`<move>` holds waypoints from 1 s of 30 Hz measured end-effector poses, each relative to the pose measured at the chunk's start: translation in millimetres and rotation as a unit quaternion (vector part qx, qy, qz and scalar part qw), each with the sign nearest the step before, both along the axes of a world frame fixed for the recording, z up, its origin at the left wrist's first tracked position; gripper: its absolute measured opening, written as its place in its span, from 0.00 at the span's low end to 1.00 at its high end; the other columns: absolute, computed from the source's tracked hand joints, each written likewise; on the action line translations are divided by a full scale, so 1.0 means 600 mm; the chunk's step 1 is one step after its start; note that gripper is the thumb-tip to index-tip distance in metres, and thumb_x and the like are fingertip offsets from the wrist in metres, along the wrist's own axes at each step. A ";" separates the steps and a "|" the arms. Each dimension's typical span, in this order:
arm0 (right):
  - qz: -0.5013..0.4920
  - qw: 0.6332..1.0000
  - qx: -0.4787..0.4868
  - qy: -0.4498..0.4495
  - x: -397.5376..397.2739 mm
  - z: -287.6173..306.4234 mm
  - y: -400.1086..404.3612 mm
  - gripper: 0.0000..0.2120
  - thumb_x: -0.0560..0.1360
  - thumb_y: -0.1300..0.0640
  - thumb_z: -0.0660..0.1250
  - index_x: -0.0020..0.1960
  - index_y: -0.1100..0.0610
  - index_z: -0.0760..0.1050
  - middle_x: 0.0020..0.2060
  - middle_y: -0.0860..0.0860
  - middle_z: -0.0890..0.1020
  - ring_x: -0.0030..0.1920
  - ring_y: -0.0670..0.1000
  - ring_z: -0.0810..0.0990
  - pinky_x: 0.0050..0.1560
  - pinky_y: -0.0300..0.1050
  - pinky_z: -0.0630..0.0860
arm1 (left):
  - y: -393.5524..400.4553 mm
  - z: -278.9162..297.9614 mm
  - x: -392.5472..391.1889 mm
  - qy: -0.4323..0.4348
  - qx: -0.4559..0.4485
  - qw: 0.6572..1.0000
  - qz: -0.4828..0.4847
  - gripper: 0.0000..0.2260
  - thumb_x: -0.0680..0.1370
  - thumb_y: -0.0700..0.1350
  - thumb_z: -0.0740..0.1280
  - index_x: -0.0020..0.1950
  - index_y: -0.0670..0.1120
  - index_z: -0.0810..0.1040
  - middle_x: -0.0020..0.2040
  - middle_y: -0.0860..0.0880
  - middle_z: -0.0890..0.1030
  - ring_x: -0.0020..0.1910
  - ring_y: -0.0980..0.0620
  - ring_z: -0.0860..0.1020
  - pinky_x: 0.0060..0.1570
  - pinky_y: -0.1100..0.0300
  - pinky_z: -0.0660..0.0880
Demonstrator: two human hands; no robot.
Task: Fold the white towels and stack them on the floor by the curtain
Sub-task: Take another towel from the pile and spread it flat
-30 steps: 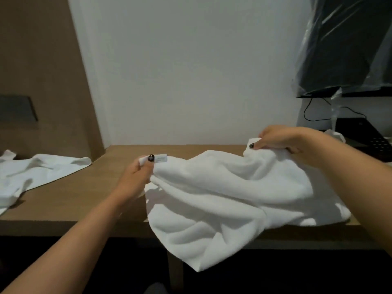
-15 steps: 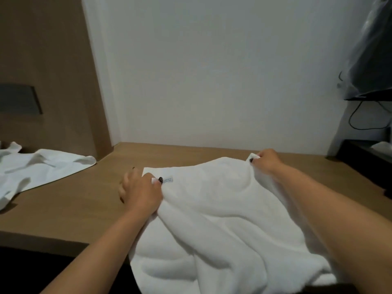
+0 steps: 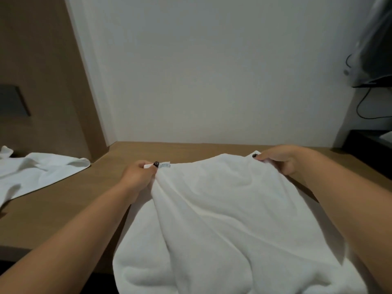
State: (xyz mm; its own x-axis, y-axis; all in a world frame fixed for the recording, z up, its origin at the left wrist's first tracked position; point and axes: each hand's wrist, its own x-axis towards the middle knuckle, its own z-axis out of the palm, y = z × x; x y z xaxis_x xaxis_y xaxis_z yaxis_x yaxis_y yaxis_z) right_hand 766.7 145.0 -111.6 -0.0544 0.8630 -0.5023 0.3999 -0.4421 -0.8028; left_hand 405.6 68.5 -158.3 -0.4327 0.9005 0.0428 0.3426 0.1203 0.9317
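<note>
A large white towel lies spread over the wooden desk, its near part hanging over the front edge. My left hand pinches the towel's far left corner, beside a small label. My right hand pinches the far right corner. Both corners sit low on the desk top. A second white towel lies crumpled at the far left of the desk, untouched.
A white wall rises behind the desk, with a brown wooden panel on the left. At the right stand a plastic-covered screen, a dangling cable and a dark shelf.
Both hands carried the towel's far corners forward and down onto the desk, so the bunched towel now lies stretched flat. The view shifted closer to the desk.
</note>
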 end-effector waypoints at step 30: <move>-0.022 0.977 0.117 0.177 -0.190 0.098 -0.281 0.02 0.74 0.66 0.70 0.43 0.63 0.77 0.37 0.55 0.81 0.36 0.53 0.80 0.38 0.48 0.80 | -0.192 0.205 0.077 -0.040 0.242 0.969 0.012 0.13 0.79 0.50 0.64 0.40 0.43 0.75 0.34 0.51 0.72 0.33 0.52 0.69 0.34 0.61 0.67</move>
State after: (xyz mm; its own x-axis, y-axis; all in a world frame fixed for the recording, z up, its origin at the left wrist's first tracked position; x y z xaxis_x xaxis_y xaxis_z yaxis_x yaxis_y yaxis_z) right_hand 652.4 -23.4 -52.8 -0.1496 0.9575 -0.2467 0.0646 -0.2395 -0.9688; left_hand 451.6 -46.5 -35.3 -0.4721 0.7729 0.4240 0.2698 -0.3313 0.9041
